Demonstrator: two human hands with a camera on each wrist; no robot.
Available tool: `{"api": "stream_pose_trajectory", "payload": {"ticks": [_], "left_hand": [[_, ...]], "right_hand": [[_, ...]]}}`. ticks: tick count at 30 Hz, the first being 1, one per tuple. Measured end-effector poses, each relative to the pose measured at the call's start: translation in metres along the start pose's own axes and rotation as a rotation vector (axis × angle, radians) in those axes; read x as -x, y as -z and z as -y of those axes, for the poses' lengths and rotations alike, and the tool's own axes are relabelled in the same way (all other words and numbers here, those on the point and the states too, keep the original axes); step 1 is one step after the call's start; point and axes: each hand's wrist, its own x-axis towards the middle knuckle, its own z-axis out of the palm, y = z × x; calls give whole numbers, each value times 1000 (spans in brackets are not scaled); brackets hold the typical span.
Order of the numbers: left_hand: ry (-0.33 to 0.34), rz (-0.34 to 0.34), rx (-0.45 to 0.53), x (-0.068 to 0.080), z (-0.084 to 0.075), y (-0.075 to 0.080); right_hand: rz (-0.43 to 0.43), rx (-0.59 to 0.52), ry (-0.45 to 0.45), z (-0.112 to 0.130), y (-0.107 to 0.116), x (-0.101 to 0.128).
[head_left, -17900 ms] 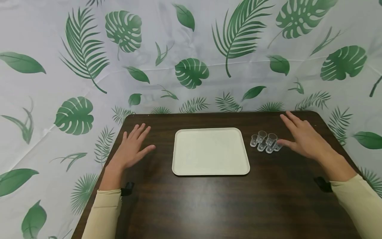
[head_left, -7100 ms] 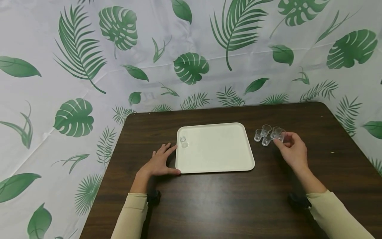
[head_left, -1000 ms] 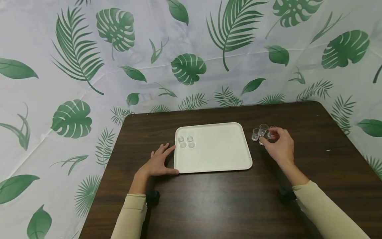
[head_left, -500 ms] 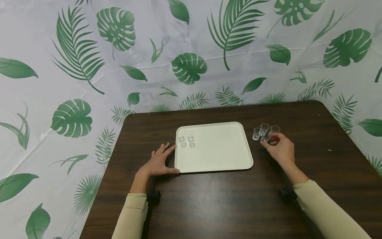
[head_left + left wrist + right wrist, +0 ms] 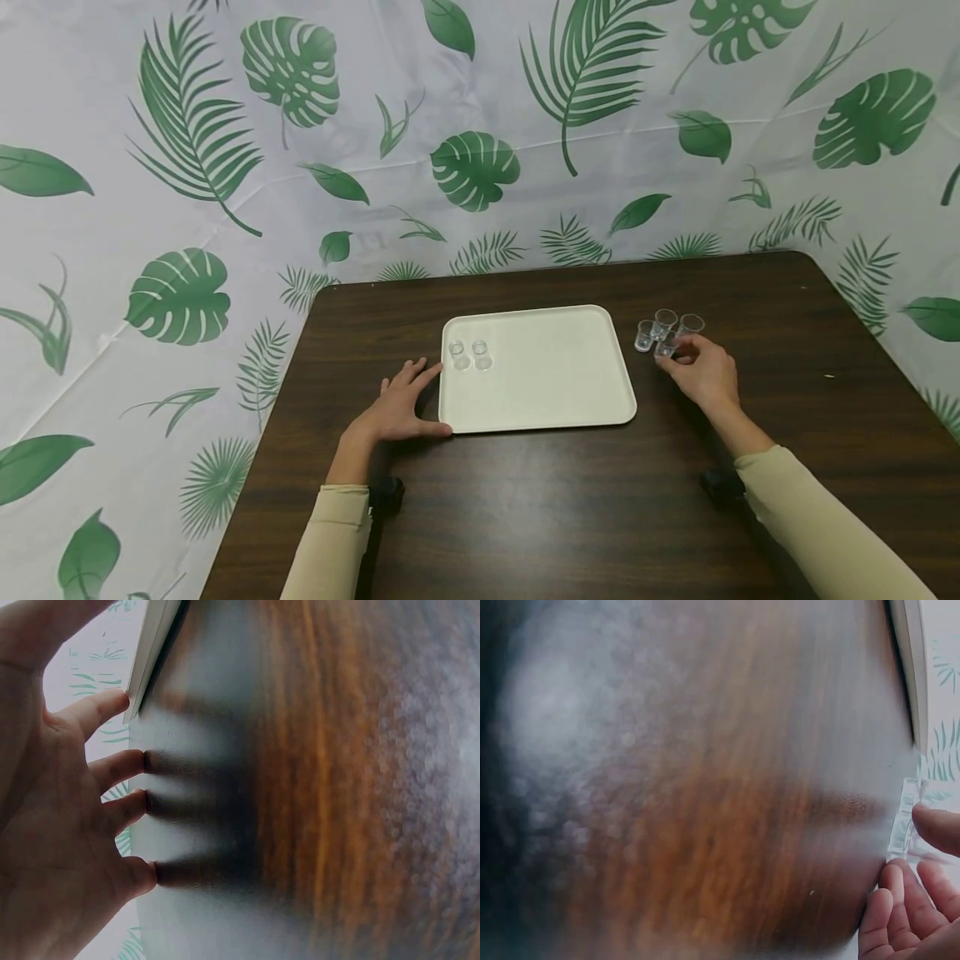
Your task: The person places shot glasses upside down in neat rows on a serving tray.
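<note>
Clear plastic cup (image 5: pixel 666 348), small, pinched between thumb and fingertips of right hand (image 5: pixel 705 377), base apparently on or just off the desk (image 5: pixel 570 508), nearest member of a tight cluster right of the tray; a hold suited, by judgement, to lifting one cup without knocking its neighbours. Cream sleeves (image 5: pixel 825 533) at near edge, dark wrist straps just beyond. Left hand (image 5: pixel 396 408) flat, fingers straight and spread, palm down on desk, forefinger and thumb touching near-left corner of tray (image 5: pixel 555 400), seemingly to steady it; nothing gripped. Tray cream, rectangular, rounded corners, shallow rim, lying mid-desk. Two clear cups (image 5: pixel 470 355) inside tray at far-left corner, side by side, just apart, in a row along the far edge. Three further cups (image 5: pixel 663 325) on desk just behind the pinched one, upright, close together, whether touching not discernible. Held cup transparent, faintly ribbed in right wrist view (image 5: pixel 901 825), empty, upright as far as visible. Desk dark wood-grain, glossy. Backdrop (image 5: pixel 480 125) white cloth printed with green leaves, beyond far edge and along both sides.
</note>
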Motion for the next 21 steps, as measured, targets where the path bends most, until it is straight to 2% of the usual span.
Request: {"api": "stream_pose_trajectory", "payload": {"ticks": [21], "left_hand": [[-15, -24, 4, -3, -5, -1]], "right_hand": [[19, -2, 15, -2, 1, -10]]}}
